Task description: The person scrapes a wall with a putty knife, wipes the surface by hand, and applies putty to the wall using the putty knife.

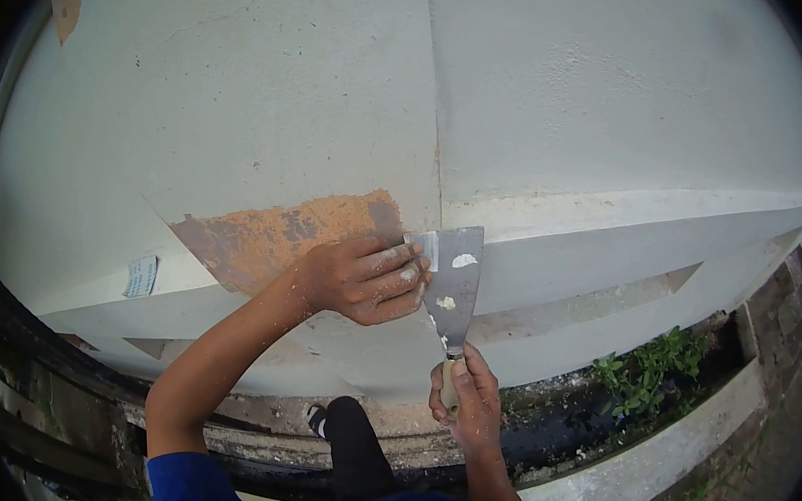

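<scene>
My right hand [467, 397] is wrapped round the handle of a wide putty knife [456, 279], whose metal blade points up at the wall and carries white spots of filler. Against the blade's left edge lie the fingers of my left hand [375, 280], held close together and dusted white; a pale flat piece shows by the fingertips, and whether they grip it I cannot make out. Behind my left hand, the pale wall [309, 99] has a bare orange and grey patch [278, 235]. A vertical crack runs down the wall above the blade.
A ledge [602, 240] juts out along the wall's lower part. A paper slip [141, 276] rests at the left. Green plants [658, 368] grow in a dark channel at the lower right, beside a concrete kerb [660, 454]. My foot stands below on a narrow strip.
</scene>
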Demonstrator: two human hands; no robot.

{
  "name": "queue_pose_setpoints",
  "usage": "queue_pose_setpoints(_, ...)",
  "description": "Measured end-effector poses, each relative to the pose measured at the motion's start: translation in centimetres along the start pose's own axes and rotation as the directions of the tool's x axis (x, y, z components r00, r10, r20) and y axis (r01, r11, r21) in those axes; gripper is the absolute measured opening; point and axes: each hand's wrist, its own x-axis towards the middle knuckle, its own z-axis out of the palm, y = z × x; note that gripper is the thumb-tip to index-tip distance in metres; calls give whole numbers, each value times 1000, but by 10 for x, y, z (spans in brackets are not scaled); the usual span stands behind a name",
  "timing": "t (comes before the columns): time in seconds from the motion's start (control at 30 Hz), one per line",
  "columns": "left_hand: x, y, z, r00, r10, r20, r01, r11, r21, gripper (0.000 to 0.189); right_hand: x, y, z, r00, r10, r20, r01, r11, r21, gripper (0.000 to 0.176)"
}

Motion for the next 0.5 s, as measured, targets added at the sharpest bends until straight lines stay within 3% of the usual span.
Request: queue_pose_setpoints(0.5,-3,-1,2,999,12,-33,-11,1000,17,7,4,0,2,1000,-18,7,18,999,-35,40)
